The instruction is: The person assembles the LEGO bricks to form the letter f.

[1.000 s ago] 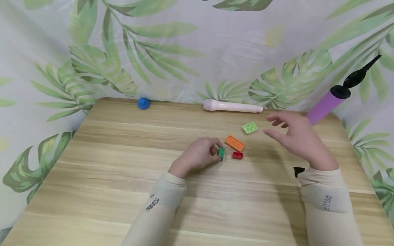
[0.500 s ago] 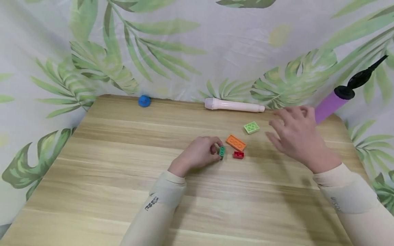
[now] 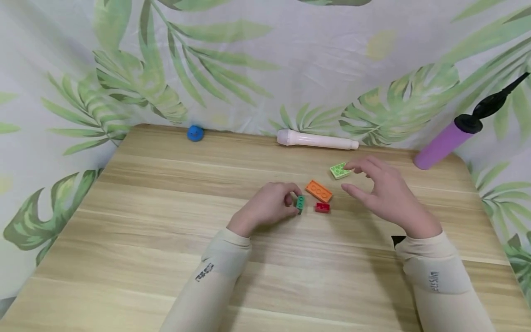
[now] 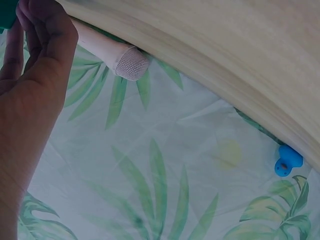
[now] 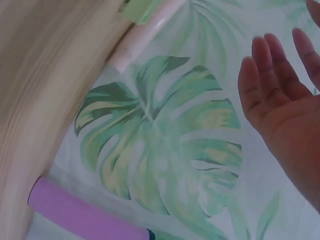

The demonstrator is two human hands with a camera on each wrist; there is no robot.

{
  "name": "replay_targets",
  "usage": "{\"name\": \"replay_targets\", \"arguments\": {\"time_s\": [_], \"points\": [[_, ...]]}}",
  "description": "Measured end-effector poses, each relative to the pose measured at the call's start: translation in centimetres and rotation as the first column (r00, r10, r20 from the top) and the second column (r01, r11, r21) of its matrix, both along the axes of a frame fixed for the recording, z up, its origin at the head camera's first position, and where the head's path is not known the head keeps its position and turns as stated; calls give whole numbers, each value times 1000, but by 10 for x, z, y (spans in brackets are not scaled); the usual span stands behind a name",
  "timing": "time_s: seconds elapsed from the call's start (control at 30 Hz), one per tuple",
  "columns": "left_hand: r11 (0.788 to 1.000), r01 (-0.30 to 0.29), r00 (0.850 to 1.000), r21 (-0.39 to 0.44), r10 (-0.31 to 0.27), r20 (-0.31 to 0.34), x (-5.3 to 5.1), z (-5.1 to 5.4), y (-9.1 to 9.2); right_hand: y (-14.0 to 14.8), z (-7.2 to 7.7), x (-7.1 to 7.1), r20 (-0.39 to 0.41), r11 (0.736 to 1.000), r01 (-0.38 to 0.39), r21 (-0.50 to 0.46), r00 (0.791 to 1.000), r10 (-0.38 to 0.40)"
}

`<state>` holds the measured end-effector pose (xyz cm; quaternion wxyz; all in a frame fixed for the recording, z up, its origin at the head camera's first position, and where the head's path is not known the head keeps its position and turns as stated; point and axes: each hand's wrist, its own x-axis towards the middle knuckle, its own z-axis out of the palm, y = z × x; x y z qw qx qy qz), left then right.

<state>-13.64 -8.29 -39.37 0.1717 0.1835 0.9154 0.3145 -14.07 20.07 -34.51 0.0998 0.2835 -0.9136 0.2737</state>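
My left hand (image 3: pixel 269 206) pinches a small dark green toy brick (image 3: pixel 300 204) between thumb and fingers, low over the table. In the left wrist view only a corner of that green brick (image 4: pixel 7 14) shows at the fingertips. To its right lie a red brick (image 3: pixel 322 207) and an orange brick (image 3: pixel 319 191), close together. A light green brick (image 3: pixel 339 171) lies farther back. My right hand (image 3: pixel 386 196) hovers just right of these bricks, thumb and fingers spread apart. In the right wrist view its fingers hold nothing.
A pale pink toy microphone (image 3: pixel 317 139) lies along the table's back edge. A blue rubber duck-like toy (image 3: pixel 195 133) sits at the back left. At the back right a purple hand pump (image 3: pixel 441 146) with a black top leans by the leaf-patterned cloth (image 3: pixel 232 60).
My right hand turned palm-down and swung right, then came back leftward, fingertips nearer the light green brick. My left hand has kept its pinch on the green brick. The head view shifted slightly.
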Motion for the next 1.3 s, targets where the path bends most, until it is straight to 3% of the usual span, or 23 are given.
{"name": "replay_targets", "arguments": {"time_s": [0.3,0.53,0.87,1.3], "points": [[1000,24,1000,10,-24,-11,-1,-3,4,-1,-4,3,31,1000,0,12,1000,0],[999,38,999,8,-38,-8,-1,-3,4,-6,-8,3,165,1000,-1,29,986,-4],[1000,5,1000,-8,-5,-14,-1,-2,1,-16,-21,-7,310,995,-50,87,950,21],[1000,-17,999,-9,17,-29,-1,-1,0,21,0,-8,192,993,107,50,975,-115]]}}
